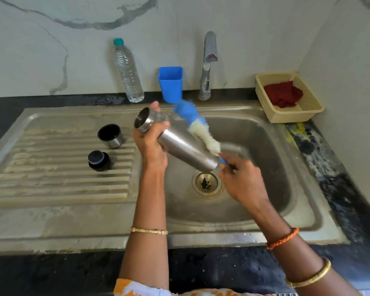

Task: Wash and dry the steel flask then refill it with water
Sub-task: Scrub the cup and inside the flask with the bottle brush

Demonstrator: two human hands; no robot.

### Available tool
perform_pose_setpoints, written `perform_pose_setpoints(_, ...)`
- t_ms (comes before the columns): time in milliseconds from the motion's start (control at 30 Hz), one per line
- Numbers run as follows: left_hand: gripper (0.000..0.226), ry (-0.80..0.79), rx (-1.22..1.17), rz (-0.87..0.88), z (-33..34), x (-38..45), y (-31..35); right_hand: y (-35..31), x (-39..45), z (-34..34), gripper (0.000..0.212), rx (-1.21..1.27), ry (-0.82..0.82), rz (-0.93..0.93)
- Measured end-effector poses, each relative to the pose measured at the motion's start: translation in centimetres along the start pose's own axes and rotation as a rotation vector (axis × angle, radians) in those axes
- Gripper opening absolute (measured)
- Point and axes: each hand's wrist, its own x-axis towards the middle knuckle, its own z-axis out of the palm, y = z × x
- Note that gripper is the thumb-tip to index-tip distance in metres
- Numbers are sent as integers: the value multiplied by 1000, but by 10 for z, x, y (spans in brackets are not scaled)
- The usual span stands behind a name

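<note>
Flask scrubbed w/ brush over sink.
L hand fingers curled tight round steel flask, held tilted above the sink basin, open mouth up-left. R hand fingers closed on blue handle of bottle brush; bristles lie on flask's outside. Cup lid & stopper on drainboard.

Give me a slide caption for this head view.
Left hand holds steel flask over sink; right hand scrubs with brush.

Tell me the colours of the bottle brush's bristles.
Head view: long bottle brush has blue bristles at the tip, white nearer the handle.
</note>
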Motion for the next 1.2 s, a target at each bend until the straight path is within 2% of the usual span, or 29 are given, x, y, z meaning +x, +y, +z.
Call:
perform_pose_setpoints(133,77,-37,151,-70,5,-10,-25,-46,-19,2,39,157,-7,-207)
perform_pose_setpoints(200,82,-34,165,-195,-5,-14,-40,-60,-25,1,40,185,-61,-321)
perform_pose_setpoints(300,110,-108,161,-330,-10,-20,-48,-54,-25,8,44,160,-124,-315)
perform_pose_setpoints(333,109,-124,171,-310,-6,-19,-43,-49,-23,11,43,200,-121,-292)
perform_pose_setpoints(433,73,-157,178,-211,9,-21,-37,-36,-18,10,37,287,-80,-261)
perform_pose_setpoints(500,66,-175,148,-194,16,-26,-38,-32,-18,7,35,357,-84,-255)
perform_pose_setpoints(567,66,-160,127,-197,15,-29,-41,-31,-18,5,29,439,-85,-220)
perform_pose_setpoints(667,83,-90,136,-215,18,-27,-37,-25,-9,-3,20,518,-15,-122)
perform_pose_setpoints(767,70,-56,58,-224,18,-24,-31,-14,-5,-8,30,327,-13,-103)
perform_pose_setpoints(900,69,-29,-78,-222,11,-14,-18,23,-8,-7,40,86,41,-56)
perform_pose_setpoints(1033,42,-51,-223,-159,0,-2,-10,53,-1,-24,39,-11,32,91)
perform_pose_setpoints(1067,42,-62,-233,-174,2,-2,-10,50,0,-24,39,9,49,75)
perform_pose_setpoints(1167,56,-64,-184,-238,12,-9,-16,17,-9,-10,38,101,76,-133)
perform_pose_setpoints(1200,54,-61,-172,-254,15,-13,-17,6,-14,-4,39,126,69,-180)
